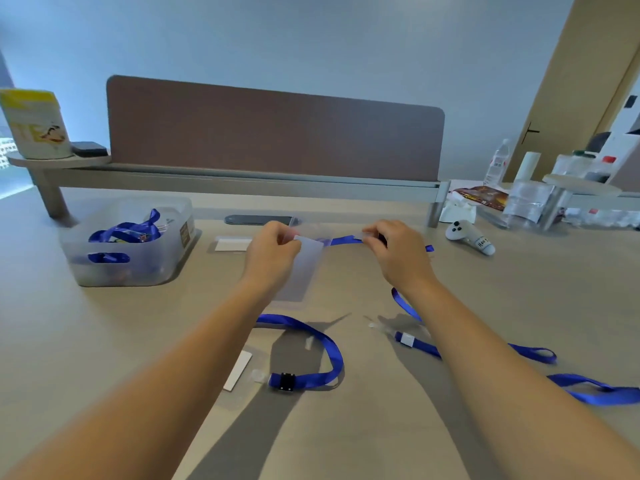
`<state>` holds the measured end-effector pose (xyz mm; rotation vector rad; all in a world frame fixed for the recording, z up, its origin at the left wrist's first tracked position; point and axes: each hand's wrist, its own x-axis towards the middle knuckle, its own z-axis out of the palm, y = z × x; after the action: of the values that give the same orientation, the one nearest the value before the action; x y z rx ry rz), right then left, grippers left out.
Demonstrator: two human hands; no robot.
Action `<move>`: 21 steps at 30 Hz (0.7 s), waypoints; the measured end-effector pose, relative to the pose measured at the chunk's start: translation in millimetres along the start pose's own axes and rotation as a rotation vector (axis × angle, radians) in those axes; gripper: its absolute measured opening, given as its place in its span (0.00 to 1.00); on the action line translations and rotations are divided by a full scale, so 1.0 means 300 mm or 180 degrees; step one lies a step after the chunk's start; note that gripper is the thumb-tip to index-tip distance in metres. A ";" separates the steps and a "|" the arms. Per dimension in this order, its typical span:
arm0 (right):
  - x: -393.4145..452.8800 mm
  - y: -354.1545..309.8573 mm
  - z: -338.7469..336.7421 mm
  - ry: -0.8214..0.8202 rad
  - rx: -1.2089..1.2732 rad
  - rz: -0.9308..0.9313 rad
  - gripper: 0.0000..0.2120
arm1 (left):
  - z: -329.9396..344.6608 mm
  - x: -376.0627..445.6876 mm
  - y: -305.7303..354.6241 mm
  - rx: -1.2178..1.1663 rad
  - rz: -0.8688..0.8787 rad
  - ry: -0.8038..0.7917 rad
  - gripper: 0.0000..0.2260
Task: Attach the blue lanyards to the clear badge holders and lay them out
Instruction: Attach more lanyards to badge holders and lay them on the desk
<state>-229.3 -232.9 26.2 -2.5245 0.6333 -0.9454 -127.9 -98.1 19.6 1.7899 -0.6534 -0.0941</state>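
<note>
- Left hand [273,249] pinching clear badge holder [304,268] up off desk; right hand [394,251] gripping blue lanyard [343,240] end, clip hidden.
- Risk: flimsy holder flexing, strap missing slot.
- Strap slack, prob. snagging other lanyard [485,348].

Blue ribbon against clear plastic, on beige.
Plain royal-blue woven lanyard [311,341] with black buckle [286,381]; frosted clear plastic badge holder [304,268]; unpatterned beige desk top [104,341]; brown divider panel [273,133].

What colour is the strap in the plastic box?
Blue, like the other lanyards. The strap in the plastic box shows in the head view.
</note>
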 end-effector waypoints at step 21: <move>-0.029 -0.187 0.077 -0.0292 -0.0459 -0.0962 0.13 | -0.093 -0.028 -0.041 -0.0635 -0.0084 -0.0426 0.12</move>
<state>-203.8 -177.5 32.3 -2.8294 0.3063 -0.9020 -119.5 -67.9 15.3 1.6093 -0.6910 -0.2893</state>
